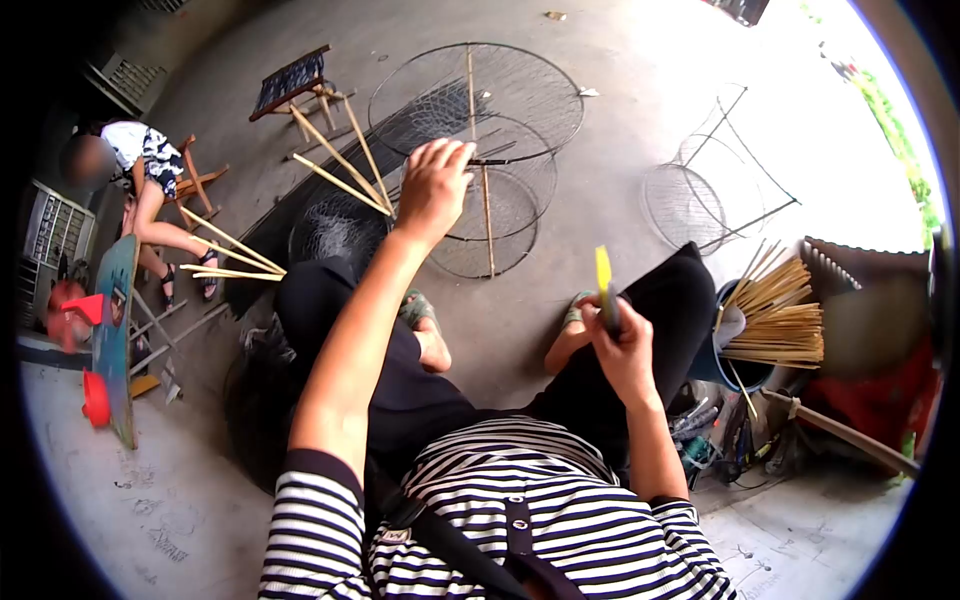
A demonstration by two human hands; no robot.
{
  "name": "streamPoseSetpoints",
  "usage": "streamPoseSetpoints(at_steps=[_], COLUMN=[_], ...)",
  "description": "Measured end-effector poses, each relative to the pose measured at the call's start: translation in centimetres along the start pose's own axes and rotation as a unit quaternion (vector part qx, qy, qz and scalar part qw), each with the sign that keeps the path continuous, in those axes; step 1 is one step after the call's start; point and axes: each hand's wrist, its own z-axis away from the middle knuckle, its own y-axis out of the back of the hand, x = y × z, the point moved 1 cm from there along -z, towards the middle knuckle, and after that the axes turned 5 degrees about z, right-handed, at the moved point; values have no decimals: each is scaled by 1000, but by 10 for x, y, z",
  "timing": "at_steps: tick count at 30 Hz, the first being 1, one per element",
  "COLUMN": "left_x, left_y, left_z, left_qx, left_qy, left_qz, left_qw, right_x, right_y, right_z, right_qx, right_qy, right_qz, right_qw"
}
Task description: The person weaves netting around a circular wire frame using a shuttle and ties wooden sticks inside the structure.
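In front of me stands a round mesh cage of dark hoops [540, 152], with a thin bamboo stick [487, 215] running across it. My left hand [436, 190] is at the near rim of its large upper hoop, fingers curled and closed on the rim; the fingertips are partly hidden. My right hand [622, 345], above my right knee, grips a tool with a bright yellow end [603, 268] and a dark handle. The yellow end points up, apart from the cage. I cannot tell the tool's exact kind.
A blue bucket of bamboo sticks [772, 315] stands right of my knee, with tools [715, 435] below it. More sticks [240, 250] jut out on the left. Beyond are a folding stool [290, 85], another wire frame [715, 185] and a seated person [145, 165].
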Motion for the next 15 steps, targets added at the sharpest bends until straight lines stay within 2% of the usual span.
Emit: streamPoseSetpoints(at_steps=[1, 2, 3, 5, 6, 9, 11, 13, 15], left_x=[-5, -4, 7, 46, 63, 86, 74, 67, 65], left_y=[-6, -14, -17, -7, 1, 37, 42, 49, 45], left_z=[1, 5, 1, -7, -12, -31, -30, -27, -24], left_qx=[-38, -56, -72, -23, -12, 8, 35, 15, 39], left_qy=[-17, 6, 26, -5, 8, 74, 119, 128, 128], left_qz=[-3, 21, 45, 99, 114, 180, 227, 213, 201], left_qw=[999, 998, 996, 995, 993, 981, 966, 969, 970], right_x=[-6, -7, 17, 32, 43, 38, 44, 50, 52], right_y=[-3, -8, -12, -29, -40, -65, -66, -72, -73], right_z=[-4, -13, -29, -55, -67, -89, -93, -92, -87], right_qx=[6, 32, 71, 112, 118, 169, 153, 140, 123], right_qy=[-31, -6, 102, 170, 157, 205, 207, 215, 158], right_qz=[-6, 51, 200, 286, 282, 252, 250, 232, 203], right_qw=[999, 998, 972, 936, 939, 931, 933, 938, 959])
